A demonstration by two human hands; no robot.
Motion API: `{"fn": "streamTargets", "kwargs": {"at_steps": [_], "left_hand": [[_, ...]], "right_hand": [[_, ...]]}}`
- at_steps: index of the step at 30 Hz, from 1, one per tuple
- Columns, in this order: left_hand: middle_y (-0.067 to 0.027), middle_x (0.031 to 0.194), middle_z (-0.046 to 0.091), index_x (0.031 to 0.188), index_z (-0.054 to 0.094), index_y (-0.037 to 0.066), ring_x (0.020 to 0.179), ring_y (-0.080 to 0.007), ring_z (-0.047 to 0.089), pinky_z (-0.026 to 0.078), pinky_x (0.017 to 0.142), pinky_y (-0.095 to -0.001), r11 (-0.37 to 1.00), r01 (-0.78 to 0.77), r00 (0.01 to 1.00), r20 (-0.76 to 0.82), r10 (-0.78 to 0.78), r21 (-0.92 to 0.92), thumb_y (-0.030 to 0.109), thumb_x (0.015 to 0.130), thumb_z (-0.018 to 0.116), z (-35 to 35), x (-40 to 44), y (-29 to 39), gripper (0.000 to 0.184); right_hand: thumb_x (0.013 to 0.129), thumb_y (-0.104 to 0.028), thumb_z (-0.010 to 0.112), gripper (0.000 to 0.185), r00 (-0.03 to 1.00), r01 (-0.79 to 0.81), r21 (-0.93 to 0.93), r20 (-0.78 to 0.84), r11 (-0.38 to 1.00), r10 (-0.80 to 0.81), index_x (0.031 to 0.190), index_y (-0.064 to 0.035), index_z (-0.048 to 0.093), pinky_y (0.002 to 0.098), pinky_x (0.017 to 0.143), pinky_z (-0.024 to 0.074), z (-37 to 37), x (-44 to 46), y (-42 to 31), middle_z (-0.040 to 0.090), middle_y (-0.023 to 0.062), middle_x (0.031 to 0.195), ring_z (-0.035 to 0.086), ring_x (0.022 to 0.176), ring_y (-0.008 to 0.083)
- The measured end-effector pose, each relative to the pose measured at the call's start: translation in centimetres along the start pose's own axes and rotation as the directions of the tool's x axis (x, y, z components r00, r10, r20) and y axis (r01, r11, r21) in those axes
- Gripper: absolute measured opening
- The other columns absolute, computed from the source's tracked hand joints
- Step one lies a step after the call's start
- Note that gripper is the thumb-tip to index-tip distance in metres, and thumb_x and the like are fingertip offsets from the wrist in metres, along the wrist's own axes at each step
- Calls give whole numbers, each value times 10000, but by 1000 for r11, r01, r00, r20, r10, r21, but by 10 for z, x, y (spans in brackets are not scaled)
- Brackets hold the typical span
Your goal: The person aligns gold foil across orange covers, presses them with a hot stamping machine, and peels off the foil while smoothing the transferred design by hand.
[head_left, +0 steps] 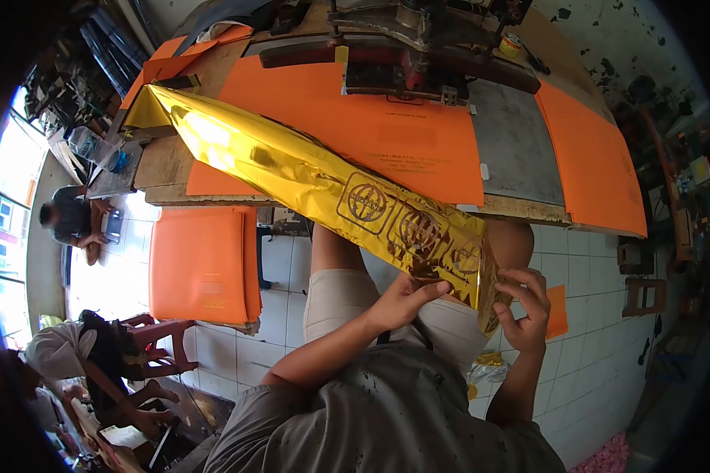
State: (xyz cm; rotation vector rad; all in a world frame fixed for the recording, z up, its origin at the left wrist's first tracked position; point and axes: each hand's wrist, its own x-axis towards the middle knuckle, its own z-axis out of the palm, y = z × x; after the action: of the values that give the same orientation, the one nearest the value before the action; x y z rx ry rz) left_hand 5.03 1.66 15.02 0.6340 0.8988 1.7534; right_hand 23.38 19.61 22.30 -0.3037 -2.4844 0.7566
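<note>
A long sheet of shiny gold foil [292, 173] stretches diagonally from the far left of the bench down to my lap. Several dark globe-like emblems in square frames mark its near end. My left hand [402, 302] grips the lower edge, with the thumb on top and the fingers mostly hidden beneath. At the crumpled right end, my right hand [526, 309] has its fingers bent around the foil's edge. Under the foil, printed orange card sheets [418, 142] lie on the wooden bench [166, 169].
A heavy metal press [418, 67] stands at the back of the bench, beside a small yellow can [510, 45]. More orange sheets [596, 158] lie at right; an orange stack [201, 264] sits lower left. Two other people are at left, one by a red stool [162, 343].
</note>
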Motion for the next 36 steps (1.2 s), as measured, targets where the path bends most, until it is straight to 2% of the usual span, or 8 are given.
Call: {"fn": "streamTargets", "kwargs": {"at_steps": [5, 8, 11, 17, 20, 23, 29, 36], "left_hand": [[-60, 1345, 632, 1442, 499, -34, 1242, -158, 563, 429, 1086, -334, 1000, -17, 1000, 20, 16, 26, 174, 1054, 623, -1, -2, 0, 457], [-77, 1316, 663, 1417, 530, -33, 1223, -166, 595, 457, 1074, -349, 998, -56, 998, 36, 56, 14, 160, 1063, 624, -1, -2, -3, 414], [-88, 1324, 665, 1427, 518, -31, 1234, -176, 602, 463, 1082, -362, 999, -34, 997, 62, 34, 9, 149, 1067, 624, -5, -3, -5, 416], [-102, 1392, 618, 1470, 465, -28, 1286, -189, 570, 451, 1105, -368, 1000, -11, 998, 70, 11, -4, 147, 1067, 623, -3, -4, -2, 468], [-79, 1364, 619, 1434, 503, -32, 1263, -174, 555, 432, 1091, -357, 1000, -28, 999, 37, 28, 3, 166, 1055, 631, 4, -9, 5, 447], [-92, 1403, 601, 1483, 449, -30, 1302, -179, 540, 419, 1114, -361, 997, -71, 997, 38, 70, 31, 171, 1057, 635, 1, -21, 5, 506], [-141, 1550, 488, 1578, 335, -27, 1441, -244, 448, 339, 1200, -415, 995, -91, 995, 51, 89, 42, 216, 1014, 687, -19, -73, 13, 708], [-178, 1562, 467, 1595, 287, -20, 1453, -309, 459, 341, 1215, -459, 968, -247, 953, -170, 250, 40, 290, 909, 794, -31, -118, 25, 907]], "right_hand": [[916, -213, 751, 322, 997, -69, -29, -40, 997, 68, 1163, -7, 722, 455, 1040, 472, 11, -2, 16, 670, 165, 1278, 612, 1192, 342], [980, -345, 701, 456, 983, -172, 90, -46, 981, 177, 1275, 1, 660, 454, 1111, 443, 19, -1, 20, 632, 166, 1349, 583, 1294, 334], [1006, -328, 667, 492, 970, -235, 160, -30, 959, 243, 1377, -11, 605, 453, 1166, 399, 25, -2, 30, 603, 184, 1412, 551, 1357, 343], [1093, -451, 514, 592, 923, -385, 352, 133, 853, 361, 1482, -4, 520, 441, 1182, 373, 41, -7, 44, 556, 182, 1488, 523, 1399, 322], [1096, -444, 522, 590, 890, -456, 354, 204, 817, 408, 1504, -19, 509, 421, 1157, 395, 45, -14, 52, 565, 169, 1460, 538, 1375, 295], [1074, -412, 585, 521, 870, -492, 352, 183, 796, 457, 1399, -4, 587, 362, 1020, 477, 40, -25, 50, 651, 137, 1266, 636, 1176, 231], [973, -246, 739, 292, 907, -420, 374, 195, 827, 373, 1041, 24, 651, 267, 744, 482, 2, -27, 13, 663, 33, 863, 610, 789, 94], [928, -175, 787, 234, 858, -505, 431, 348, 748, 378, 962, 22, 665, 249, 667, 488, -11, -40, -12, 707, 55, 827, 630, 736, 81]]}}
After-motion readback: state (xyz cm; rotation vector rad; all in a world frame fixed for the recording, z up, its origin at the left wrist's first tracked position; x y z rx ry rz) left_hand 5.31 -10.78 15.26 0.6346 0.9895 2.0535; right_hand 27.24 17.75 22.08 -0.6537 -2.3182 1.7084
